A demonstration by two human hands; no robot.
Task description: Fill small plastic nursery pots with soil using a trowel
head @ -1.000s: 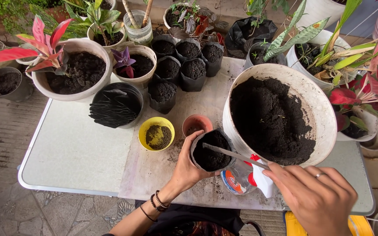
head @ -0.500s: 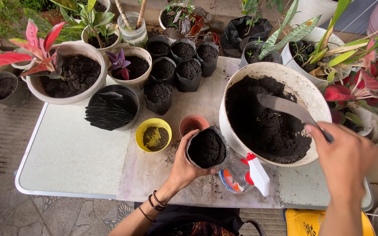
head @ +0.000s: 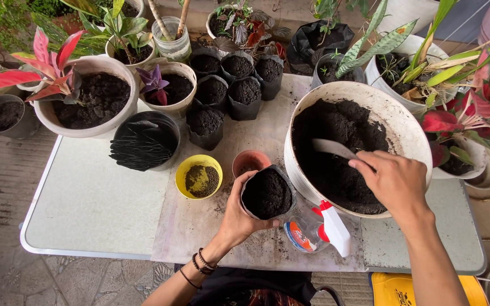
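A small black bag (head: 267,194) full of soil is held at the front of the table (head: 94,198), just beside the big white bucket (head: 412,133).

The left hand (head: 238,212) has its grip closed around this bag from the left side. The right hand (head: 395,181) has its grip closed on the handle of a grey trowel (head: 336,149), whose blade lies in the dark soil of the bucket. A spray bottle (head: 313,229) lies near the bag, a yellow bowl (head: 201,174) and a small terracotta pot (head: 250,161) stand beside it.
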